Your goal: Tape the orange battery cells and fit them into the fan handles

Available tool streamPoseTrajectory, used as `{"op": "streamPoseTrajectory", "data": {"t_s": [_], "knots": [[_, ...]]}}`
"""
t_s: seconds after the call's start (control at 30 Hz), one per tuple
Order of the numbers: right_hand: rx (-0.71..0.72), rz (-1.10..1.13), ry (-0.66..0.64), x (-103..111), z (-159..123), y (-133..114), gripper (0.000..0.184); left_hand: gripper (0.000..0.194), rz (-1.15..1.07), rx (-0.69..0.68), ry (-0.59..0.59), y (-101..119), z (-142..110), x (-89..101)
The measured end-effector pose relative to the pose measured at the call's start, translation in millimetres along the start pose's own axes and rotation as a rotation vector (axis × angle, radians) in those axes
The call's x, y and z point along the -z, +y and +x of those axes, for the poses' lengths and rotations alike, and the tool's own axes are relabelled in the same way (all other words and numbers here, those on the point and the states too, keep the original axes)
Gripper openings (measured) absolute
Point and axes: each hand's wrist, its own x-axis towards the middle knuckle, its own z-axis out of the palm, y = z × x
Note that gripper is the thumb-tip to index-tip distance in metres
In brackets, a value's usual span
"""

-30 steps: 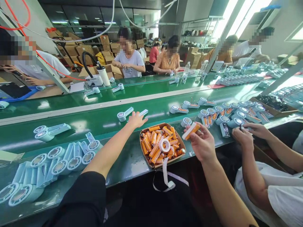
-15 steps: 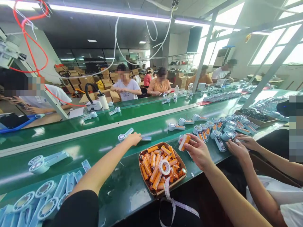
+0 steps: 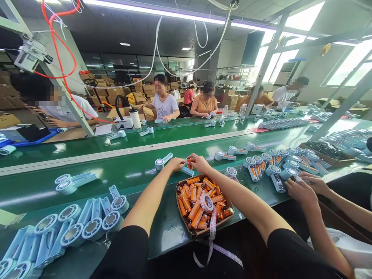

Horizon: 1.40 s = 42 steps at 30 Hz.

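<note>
My left hand (image 3: 176, 164) reaches over the green belt, fingers pinched together near the fingertips of my right hand. What they grip is too small to make out. An orange battery (image 3: 189, 164) is held upright in my right hand (image 3: 200, 163), fingers closed on it. Just below both hands lies the handle of a light blue fan housing (image 3: 187, 171); its round head is hidden. Left of them rests another light blue fan housing (image 3: 159, 164). Nearer to me stands a cardboard box (image 3: 186, 231) full of orange batteries (image 3: 196, 208), with a roll of white tape (image 3: 206, 202) on top.
Several light blue fan housings (image 3: 72, 231) lie at the lower left. More housings with batteries (image 3: 257, 168) are on the right, beside a co-worker's hands (image 3: 302, 190). A tape strip (image 3: 213, 224) hangs over the bench edge. Other people sit across the belt (image 3: 122, 155).
My right hand has moved left from beside the box with the battery and now meets my left hand above the housing. The view has swung slightly left.
</note>
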Motion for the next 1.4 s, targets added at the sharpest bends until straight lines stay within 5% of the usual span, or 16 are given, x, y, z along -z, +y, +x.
{"op": "streamPoseTrajectory", "data": {"t_s": [0.4,0.83,1.4], "knots": [[0.016,-0.552,-0.29,-14.0,15.5,-6.0,0.032,0.036,-0.101,0.018,0.028,-2.3,20.9,-4.6],[-0.044,-0.631,-0.153,35.4,-14.6,15.8,0.028,0.035,-0.128,0.036,0.021,13.2,32.8,-5.3],[0.001,-0.74,-0.294,5.7,8.8,2.2,0.026,0.036,-0.128,0.021,0.038,26.8,45.3,-8.6]]}}
